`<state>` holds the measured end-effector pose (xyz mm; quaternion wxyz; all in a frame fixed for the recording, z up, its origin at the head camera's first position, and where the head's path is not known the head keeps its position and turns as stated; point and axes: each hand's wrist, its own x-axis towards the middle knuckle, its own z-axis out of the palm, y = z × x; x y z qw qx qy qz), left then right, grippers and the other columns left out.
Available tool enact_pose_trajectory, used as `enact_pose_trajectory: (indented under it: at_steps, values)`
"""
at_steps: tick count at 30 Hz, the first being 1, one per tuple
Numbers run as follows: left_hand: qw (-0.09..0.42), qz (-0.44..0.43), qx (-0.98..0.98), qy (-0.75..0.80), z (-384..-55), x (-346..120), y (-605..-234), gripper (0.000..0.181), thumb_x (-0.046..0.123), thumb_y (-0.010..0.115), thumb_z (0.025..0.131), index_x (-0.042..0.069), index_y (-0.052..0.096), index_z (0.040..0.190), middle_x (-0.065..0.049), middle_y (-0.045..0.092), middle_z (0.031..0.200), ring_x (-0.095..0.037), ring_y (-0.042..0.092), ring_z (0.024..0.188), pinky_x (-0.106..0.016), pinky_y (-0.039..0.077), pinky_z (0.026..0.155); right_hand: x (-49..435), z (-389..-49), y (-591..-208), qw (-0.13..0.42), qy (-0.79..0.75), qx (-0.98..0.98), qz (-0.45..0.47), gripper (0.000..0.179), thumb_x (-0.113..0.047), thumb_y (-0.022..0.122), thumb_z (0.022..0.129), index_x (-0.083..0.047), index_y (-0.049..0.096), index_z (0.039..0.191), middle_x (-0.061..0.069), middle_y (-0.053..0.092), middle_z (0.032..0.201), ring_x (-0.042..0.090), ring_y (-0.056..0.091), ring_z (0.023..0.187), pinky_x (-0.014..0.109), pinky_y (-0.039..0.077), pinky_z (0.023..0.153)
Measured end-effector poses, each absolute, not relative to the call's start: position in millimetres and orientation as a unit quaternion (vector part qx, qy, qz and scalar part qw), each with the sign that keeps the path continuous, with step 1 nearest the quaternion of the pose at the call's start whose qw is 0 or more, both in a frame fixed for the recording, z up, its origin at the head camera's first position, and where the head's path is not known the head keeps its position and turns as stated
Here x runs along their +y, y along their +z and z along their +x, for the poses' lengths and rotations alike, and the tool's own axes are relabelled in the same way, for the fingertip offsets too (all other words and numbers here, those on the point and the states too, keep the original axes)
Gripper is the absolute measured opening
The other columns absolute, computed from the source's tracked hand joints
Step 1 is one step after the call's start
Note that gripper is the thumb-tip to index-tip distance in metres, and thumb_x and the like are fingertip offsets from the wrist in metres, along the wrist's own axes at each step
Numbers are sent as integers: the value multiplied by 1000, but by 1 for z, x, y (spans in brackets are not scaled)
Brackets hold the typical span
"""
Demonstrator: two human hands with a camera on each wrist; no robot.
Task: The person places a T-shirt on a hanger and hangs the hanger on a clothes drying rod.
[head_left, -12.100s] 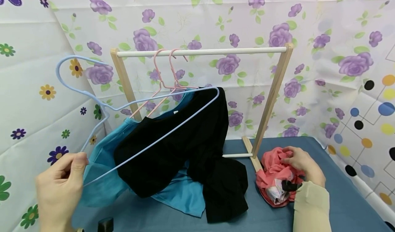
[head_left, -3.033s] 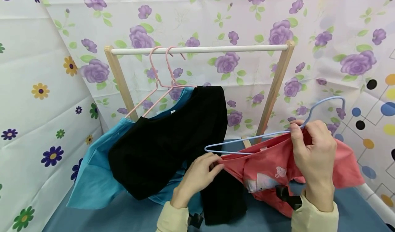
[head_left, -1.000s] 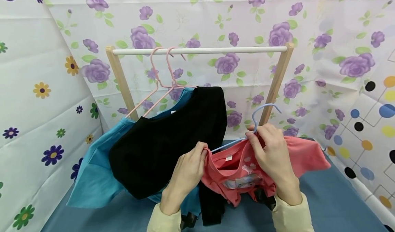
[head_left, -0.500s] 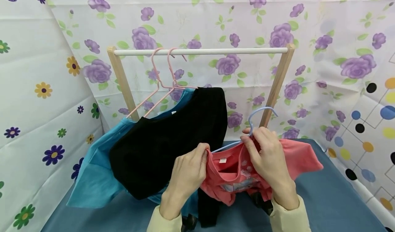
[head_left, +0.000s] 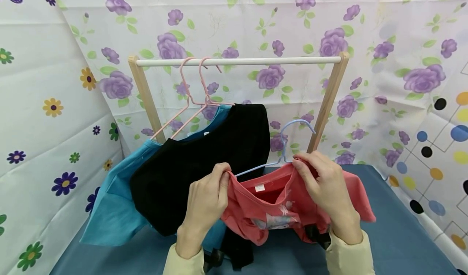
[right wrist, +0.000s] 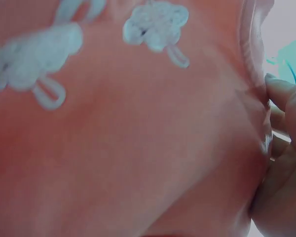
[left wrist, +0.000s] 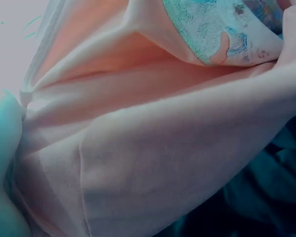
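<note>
A coral T-shirt (head_left: 241, 218) with a white label in its neck hangs between my two hands, right of the dark clothes. My left hand (head_left: 206, 202) pinches its shoulder edge at the left of the neckline. On the other side, my right hand (head_left: 325, 185) grips the shirt by the neck edge. A light blue hanger (head_left: 282, 139) sits in the shirt, its hook rising out of the neck and its left arm running to my left fingertips. The hanger's right part is hidden by cloth and my hand. Coral fabric (right wrist: 138, 123) with white flower prints fills the right wrist view.
Behind stands a wooden rack with a white rail (head_left: 248, 61). Two pink hangers (head_left: 184, 82) on it carry a turquoise shirt (head_left: 113, 214) and a black garment (head_left: 204, 157), close left of my left hand. A blue-grey cloth (head_left: 395, 234) covers the table.
Earlier my left hand held the bare blue hanger while the shirt lay crumpled under my right hand. The hanger then went into the shirt. Lately my left hand, shirt and hanger hook shifted left.
</note>
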<state>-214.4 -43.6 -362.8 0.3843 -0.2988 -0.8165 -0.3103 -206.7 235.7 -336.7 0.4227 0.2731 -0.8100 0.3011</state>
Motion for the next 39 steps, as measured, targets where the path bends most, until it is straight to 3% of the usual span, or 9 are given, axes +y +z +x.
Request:
enact_pose_trajectory:
  at_steps: [6, 12, 16, 22, 26, 33, 39]
  values:
    - [405, -284, -812, -311, -217, -53, -363, 13, 8, 57, 98, 9, 56, 111, 7, 50, 64, 0, 36, 47, -18, 30, 42, 242, -211, -339, 436, 282, -813, 264, 20, -3, 75, 82, -6, 71, 101, 4, 66, 87, 17, 57, 74, 31, 36, 72]
    - [397, -274, -821, -304, -219, -64, -363, 17, 11, 59, 99, 11, 56, 116, 6, 52, 68, -4, 42, 51, -21, 36, 45, 243, -216, -341, 446, 269, -811, 266, 8, -12, 72, 88, -7, 70, 93, 4, 66, 82, 18, 59, 71, 35, 32, 73]
    - [391, -298, -823, -285, -219, -67, -362, 16, 14, 63, 97, 12, 64, 112, 2, 61, 83, -7, 51, 63, -23, 46, 52, 245, -216, -341, 453, 260, -813, 258, 9, -17, 71, 89, -8, 71, 92, 5, 67, 83, 19, 61, 73, 35, 31, 74]
    - [406, -294, -819, -280, -219, -69, -359, 12, 19, 59, 99, 13, 70, 101, 2, 56, 81, -11, 49, 68, -26, 45, 51, 247, -218, -341, 470, 254, -808, 249, 15, -22, 69, 92, -8, 72, 89, 5, 66, 79, 20, 60, 72, 36, 29, 73]
    - [421, -271, -816, -288, -219, -73, -357, 15, 22, 59, 99, 11, 70, 100, -2, 59, 89, -15, 53, 70, -33, 49, 56, 249, -219, -340, 477, 255, -805, 243, 17, -23, 67, 93, -8, 73, 88, 6, 66, 77, 21, 60, 72, 37, 29, 73]
    - [454, -258, -807, -276, -220, -82, -355, 8, 13, 64, 95, 9, 69, 99, -4, 62, 87, -17, 56, 66, -34, 48, 54, 258, -222, -341, 488, 251, -799, 247, 41, -41, 52, 101, -8, 72, 86, 5, 67, 76, 22, 61, 71, 37, 30, 71]
    - [451, -247, -814, -271, -220, -85, -355, 9, 14, 60, 97, 11, 69, 100, -2, 64, 85, -16, 56, 70, -35, 48, 51, 266, -224, -344, 474, 258, -807, 240, 29, -31, 58, 100, -9, 73, 88, 6, 69, 80, 23, 62, 72, 34, 29, 71]
